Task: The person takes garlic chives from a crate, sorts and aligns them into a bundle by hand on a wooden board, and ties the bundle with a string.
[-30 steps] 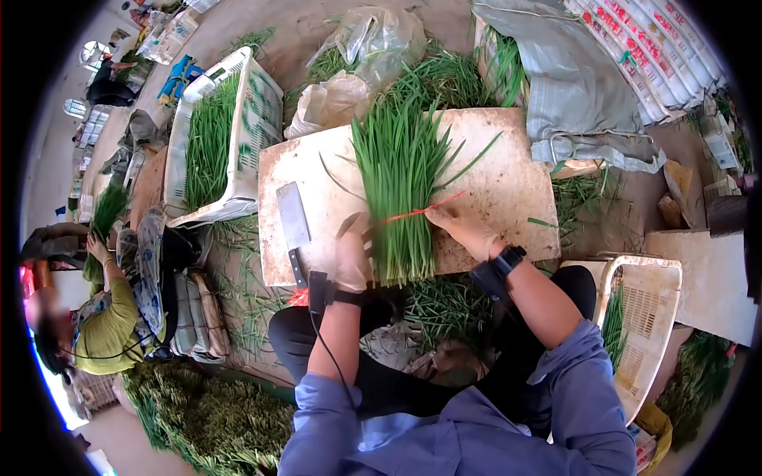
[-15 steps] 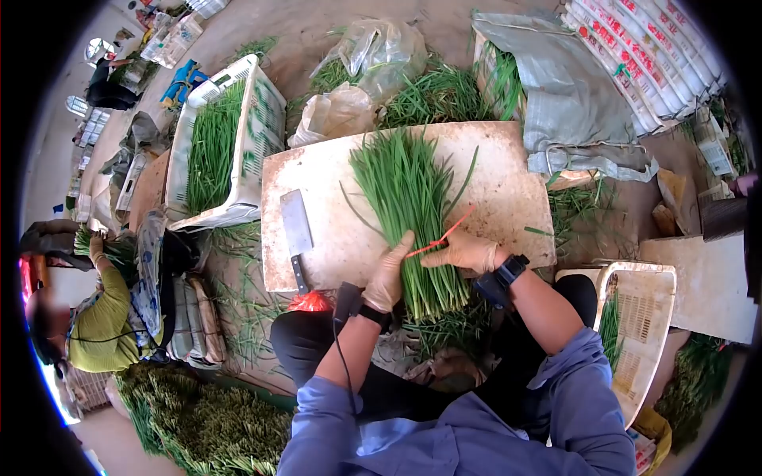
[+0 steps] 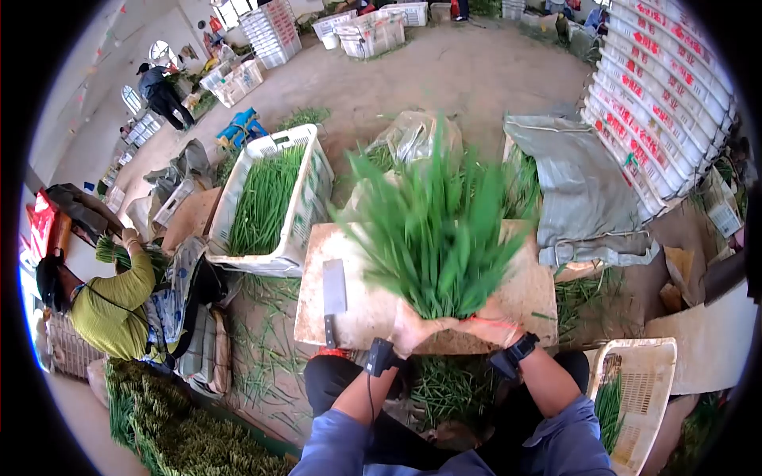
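Observation:
In front of me a bunch of garlic chives [image 3: 444, 238] stands up over the board, its leaf tips fanned out and blurred by motion. My left hand [image 3: 414, 327], in a thin glove, is closed round the lower part of the bunch from the left. From the right, my right hand [image 3: 490, 324] grips the same part, with a red tie [image 3: 502, 323] showing at its fingers. How the tie sits round the stalks is hidden. A cleaver [image 3: 334, 287] lies on the left side of the stained white board [image 3: 317, 242].
A white crate [image 3: 316, 170] of chives stands left beyond the board. At right are a grey sheet [image 3: 583, 190], stacked white crates [image 3: 655, 103] and a basket [image 3: 647, 404]. A co-worker in a yellow-green top [image 3: 115, 305] handles greens at left; a chive pile [image 3: 182, 424] lies below.
Both hands have lifted the bunch and moved it forward, away from my body. My view has tilted up, showing more floor and crates. The cleaver still lies on the board.

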A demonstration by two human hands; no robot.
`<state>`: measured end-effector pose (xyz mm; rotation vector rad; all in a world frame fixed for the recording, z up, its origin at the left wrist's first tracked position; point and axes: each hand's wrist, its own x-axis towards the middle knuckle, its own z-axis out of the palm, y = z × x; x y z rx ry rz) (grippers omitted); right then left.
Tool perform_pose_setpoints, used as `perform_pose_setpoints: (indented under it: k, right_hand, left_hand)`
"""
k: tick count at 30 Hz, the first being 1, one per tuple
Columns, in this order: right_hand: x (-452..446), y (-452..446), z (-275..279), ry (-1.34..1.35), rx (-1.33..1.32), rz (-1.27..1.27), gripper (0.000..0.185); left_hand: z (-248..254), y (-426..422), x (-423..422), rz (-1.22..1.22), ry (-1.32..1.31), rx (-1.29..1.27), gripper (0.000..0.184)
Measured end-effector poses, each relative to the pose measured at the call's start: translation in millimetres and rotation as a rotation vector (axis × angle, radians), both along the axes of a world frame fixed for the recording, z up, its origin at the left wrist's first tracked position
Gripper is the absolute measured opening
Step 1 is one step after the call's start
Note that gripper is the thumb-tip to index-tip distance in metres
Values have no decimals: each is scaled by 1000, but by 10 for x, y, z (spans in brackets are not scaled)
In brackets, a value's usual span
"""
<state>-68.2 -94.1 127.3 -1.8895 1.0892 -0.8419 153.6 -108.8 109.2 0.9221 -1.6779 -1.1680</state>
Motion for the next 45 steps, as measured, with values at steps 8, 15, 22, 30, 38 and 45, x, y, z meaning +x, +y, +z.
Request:
perform_pose_setpoints:
  k: [8,15,22,30,38,45]
  right_hand:
    - [-121,195,-84,327,229,95,63]
    - [-86,230,-68,299,209,13,64]
    - [-26,174,23,304,199,-37,64]
    - [97,12,16,330,175,-34,65]
    - [164,-41,14,363,184,-35,65]
    - [131,-55,59,376,204,-48,66]
  left_hand:
    - [-181,178,135,-211,-247,481,58]
    - [-224,188,211,-180,-236,633,55]
    - [-352,210,76,-157,-168,669,52]
    - [-444,191,-21,-136,-113,718,49]
    - [-495,143,-7,-107,-51,752,46]
    - [-529,121,-52,-95,-5,794,43]
